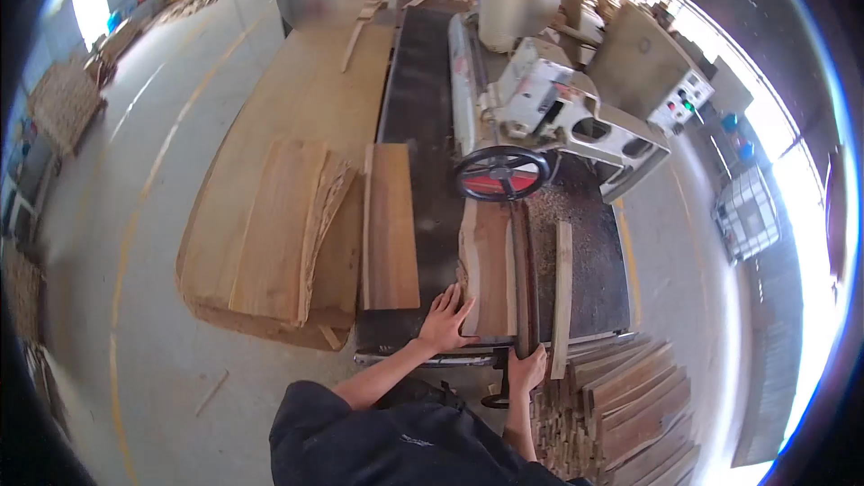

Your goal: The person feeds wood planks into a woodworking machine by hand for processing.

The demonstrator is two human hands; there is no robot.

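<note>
A wood slab [490, 265] with a rough bark edge lies on the black feed belt [423, 108] of a saw machine [558, 117]. My left hand [445, 317] rests flat on the slab's near left corner, fingers spread. My right hand [526, 369] grips the near end of a thin dark strip [522, 279] standing on edge along the slab's right side. A black handwheel [501, 173] sits just beyond the slab's far end.
A second board [391, 225] lies on the belt to the left. Wide planks [279, 216] are stacked on a long table beside the machine. A narrow offcut [562, 292] rests on sawdust at right. Stacked strips [621, 405] stand near right. A person stands at the far end.
</note>
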